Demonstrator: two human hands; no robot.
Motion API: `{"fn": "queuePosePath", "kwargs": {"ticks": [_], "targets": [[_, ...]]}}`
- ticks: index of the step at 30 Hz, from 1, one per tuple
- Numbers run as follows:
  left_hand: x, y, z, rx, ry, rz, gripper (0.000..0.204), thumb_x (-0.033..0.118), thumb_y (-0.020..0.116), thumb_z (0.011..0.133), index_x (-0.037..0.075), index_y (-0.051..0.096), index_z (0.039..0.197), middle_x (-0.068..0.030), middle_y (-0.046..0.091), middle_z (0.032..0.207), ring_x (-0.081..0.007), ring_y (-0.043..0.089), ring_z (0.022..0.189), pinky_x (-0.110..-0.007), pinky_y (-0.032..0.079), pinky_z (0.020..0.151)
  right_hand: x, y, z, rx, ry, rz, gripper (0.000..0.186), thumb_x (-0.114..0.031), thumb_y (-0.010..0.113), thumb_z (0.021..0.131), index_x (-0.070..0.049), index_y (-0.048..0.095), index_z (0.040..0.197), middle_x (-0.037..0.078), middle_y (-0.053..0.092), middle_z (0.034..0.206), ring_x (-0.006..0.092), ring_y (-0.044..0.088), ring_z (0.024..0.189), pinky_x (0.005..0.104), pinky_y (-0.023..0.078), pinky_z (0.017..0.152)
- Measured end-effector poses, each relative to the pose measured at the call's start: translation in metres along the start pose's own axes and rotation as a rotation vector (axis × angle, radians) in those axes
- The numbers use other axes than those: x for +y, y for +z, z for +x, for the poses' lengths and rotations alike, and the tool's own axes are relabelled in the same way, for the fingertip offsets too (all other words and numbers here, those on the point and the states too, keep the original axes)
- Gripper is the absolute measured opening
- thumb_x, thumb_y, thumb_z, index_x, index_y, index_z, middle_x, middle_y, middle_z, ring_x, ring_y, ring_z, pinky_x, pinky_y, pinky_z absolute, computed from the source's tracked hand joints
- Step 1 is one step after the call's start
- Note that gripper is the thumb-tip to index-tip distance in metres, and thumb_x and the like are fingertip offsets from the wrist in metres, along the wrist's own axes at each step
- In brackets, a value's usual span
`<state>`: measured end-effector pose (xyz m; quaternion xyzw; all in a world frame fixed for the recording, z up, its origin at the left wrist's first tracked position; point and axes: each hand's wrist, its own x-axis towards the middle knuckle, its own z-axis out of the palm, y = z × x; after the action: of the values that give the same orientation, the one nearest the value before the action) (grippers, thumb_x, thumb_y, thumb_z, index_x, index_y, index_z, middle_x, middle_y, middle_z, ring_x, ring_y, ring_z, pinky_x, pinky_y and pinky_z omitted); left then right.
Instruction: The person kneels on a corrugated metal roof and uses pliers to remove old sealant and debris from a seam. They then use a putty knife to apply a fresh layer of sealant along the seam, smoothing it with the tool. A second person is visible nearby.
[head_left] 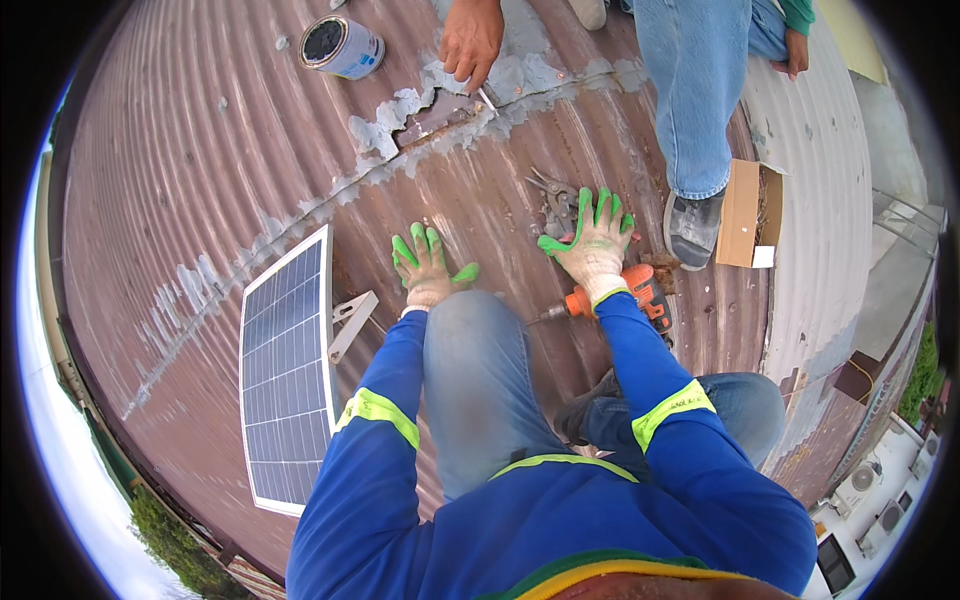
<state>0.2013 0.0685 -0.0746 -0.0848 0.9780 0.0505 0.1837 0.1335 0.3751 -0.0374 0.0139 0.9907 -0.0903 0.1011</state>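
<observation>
My left hand [428,263] in a green-and-white glove rests on the brown corrugated roof [380,240], fingers spread, just beyond my knee. A solar panel [285,365] with a white bracket [350,322] lies to its left. My right hand [593,242], gloved alike, is open with fingers spread at the lower edge of grey tin snips [555,195], partly hiding them. Below that hand lies an orange cordless drill [644,290], partly behind my wrist and sleeve. Whether my right palm bears on the roof or the tools, I cannot tell.
A co-worker's hand [472,45] holds a thin tool at a patched seam [420,135] above me. An open paint can [340,50] stands upper left. Another person's leg and sandal [690,225] are at right beside a cardboard box [738,215]. The roof edge curves down at both sides.
</observation>
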Motion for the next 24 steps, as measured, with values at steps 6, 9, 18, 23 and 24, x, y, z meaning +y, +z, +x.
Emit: {"fn": "queuePosePath", "kwargs": {"ticks": [6,9,18,23,24], "targets": [[0.003,-0.003,0.0,-0.013,-0.022,-0.004,0.124,0.084,0.062,0.089,0.01,0.013,0.175,-0.014,-0.004,0.184,-0.0532,-0.015,0.163,-0.065,-0.006,0.132,0.006,-0.007,-0.015,-0.06,0.062,-0.05,0.125,-0.071,0.081,0.076,-0.012,0.026,0.171,0.026,0.03,0.171,0.0482,0.029,0.157,0.0665,0.023,0.126],[0.001,-0.002,0.001,-0.04,-0.025,0.015,0.123,0.085,0.06,0.089,0.011,0.011,0.176,-0.0131,-0.006,0.184,-0.0531,-0.016,0.163,-0.065,-0.006,0.132,0.009,-0.014,-0.011,-0.094,0.04,-0.086,0.12,-0.064,0.082,0.076,-0.013,0.028,0.17,0.025,0.036,0.167,0.0492,0.034,0.154,0.0679,0.028,0.123],[-0.01,0.015,0.009,-0.017,-0.001,-0.015,0.124,0.084,0.063,0.088,0.015,0.01,0.176,-0.0104,-0.007,0.184,-0.0563,-0.014,0.163,-0.069,-0.003,0.131,0.019,-0.077,0.024,-0.447,0.106,0.651,0.075,-0.033,0.077,0.08,-0.002,0.064,0.148,0.022,0.073,0.133,0.0355,0.069,0.127,0.0391,0.053,0.107],[-0.009,-0.012,0.02,-0.189,-0.04,0.122,0.082,0.029,0.056,0.104,0.025,0.016,0.175,-0.0044,-0.005,0.185,-0.0555,-0.002,0.164,-0.068,0.013,0.133,0.001,-0.114,0.025,-0.634,0.134,0.959,0.071,-0.029,0.08,0.079,-0.002,0.067,0.143,0.015,0.074,0.124,0.025,0.07,0.112,0.0339,0.053,0.096],[-0.009,-0.019,0.022,-0.214,-0.034,0.088,0.081,0.022,0.054,0.103,0.025,0.016,0.175,-0.0038,-0.004,0.185,-0.0553,-0.001,0.164,-0.068,0.016,0.132,-0.003,-0.12,0.031,-0.66,0.13,0.958,0.069,-0.03,0.079,0.08,-0.002,0.068,0.141,0.015,0.074,0.122,0.0256,0.071,0.109,0.0345,0.054,0.092]]}}
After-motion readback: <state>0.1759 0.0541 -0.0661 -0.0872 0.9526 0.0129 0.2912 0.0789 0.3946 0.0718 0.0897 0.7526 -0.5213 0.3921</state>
